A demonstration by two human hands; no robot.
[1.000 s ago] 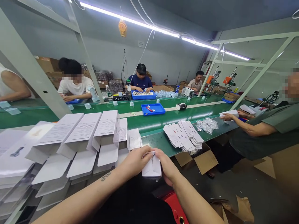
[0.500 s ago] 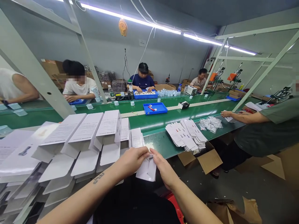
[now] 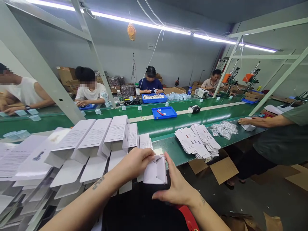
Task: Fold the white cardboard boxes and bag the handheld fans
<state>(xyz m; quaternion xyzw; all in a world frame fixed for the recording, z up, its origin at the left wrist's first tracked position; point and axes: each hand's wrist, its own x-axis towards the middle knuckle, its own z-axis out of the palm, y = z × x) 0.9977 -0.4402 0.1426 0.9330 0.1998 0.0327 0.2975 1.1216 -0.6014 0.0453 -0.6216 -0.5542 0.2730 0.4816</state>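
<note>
"Where's the white carton (image 3: pixel 152 173)?"

"At six o'clock, its far edge pinched in the wearer's left hand (image 3: pixel 136 162); the right hand (image 3: pixel 179 185) stands open around its right side."

"And the room?"

"A strip light (image 3: pixel 144 23) glares at twelve above a long green workbench (image 3: pixel 166 145). Flat cartons (image 3: pixel 197 139) lie heaped at four, open cartons (image 3: pixel 68 173) stacked at eight; a co-worker (image 3: pixel 284 141) in dark green works at three."

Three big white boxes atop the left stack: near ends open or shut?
Open: the white boxes show hollow near ends, with flaps sticking out unfolded.
</note>
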